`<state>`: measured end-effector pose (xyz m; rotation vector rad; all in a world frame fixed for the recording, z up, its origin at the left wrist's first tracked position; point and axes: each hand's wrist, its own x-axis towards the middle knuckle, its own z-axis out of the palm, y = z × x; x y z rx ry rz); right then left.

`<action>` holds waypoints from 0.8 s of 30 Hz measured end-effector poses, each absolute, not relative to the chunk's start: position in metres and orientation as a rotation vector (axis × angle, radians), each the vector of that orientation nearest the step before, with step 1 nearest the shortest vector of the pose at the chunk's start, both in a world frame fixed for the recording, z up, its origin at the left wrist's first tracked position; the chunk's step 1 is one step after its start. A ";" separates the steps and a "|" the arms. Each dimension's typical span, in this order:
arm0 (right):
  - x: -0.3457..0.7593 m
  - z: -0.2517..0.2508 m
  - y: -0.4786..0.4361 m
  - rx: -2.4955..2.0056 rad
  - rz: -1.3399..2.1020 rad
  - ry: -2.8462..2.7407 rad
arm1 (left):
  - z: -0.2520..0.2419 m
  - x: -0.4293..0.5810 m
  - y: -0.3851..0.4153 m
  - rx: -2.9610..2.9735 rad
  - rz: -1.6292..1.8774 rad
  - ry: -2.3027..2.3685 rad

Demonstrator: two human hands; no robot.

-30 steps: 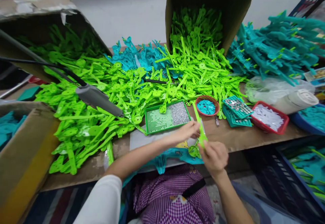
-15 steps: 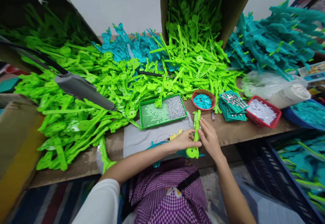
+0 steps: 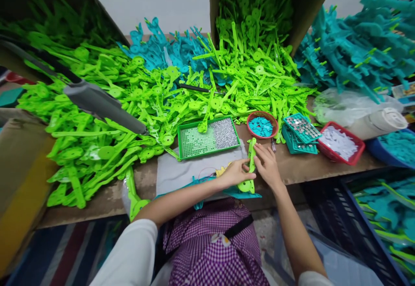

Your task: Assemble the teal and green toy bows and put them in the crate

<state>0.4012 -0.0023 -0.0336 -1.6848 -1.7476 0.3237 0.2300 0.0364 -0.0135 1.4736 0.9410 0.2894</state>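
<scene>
A long lime-green plastic piece (image 3: 251,156) with a rounded lower end stands roughly lengthwise between my hands at the bench's front edge. My left hand (image 3: 238,173) is closed round its lower half, thumb across it. Along its right side, my right hand (image 3: 267,165) presses with bent fingers near the upper half. Beneath and beside my left forearm lies a teal plastic piece (image 3: 240,193), partly hidden, on a grey cloth (image 3: 175,173). Just beyond the hands sits a green tray (image 3: 191,154) of small silvery parts.
Piles of lime-green pieces (image 3: 106,152) cover the bench behind and left. A grey tool (image 3: 106,108) hangs over them. To the right are a red bowl (image 3: 275,123) of teal bits, teal trays (image 3: 301,147), a red basket (image 3: 355,158) of white pieces and a white roll (image 3: 379,123).
The lime-green piece has come slightly down and nearer the teal piece at the bench edge, both hands still on it. The whole view has shifted a little.
</scene>
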 end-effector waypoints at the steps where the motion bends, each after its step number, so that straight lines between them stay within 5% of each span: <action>1: 0.401 -0.035 -0.002 -1.689 0.315 -1.764 | -0.014 0.229 0.036 1.474 0.294 0.952; 24: 0.392 -0.039 0.013 -1.876 0.089 -1.821 | -0.014 0.221 0.045 1.709 0.304 0.981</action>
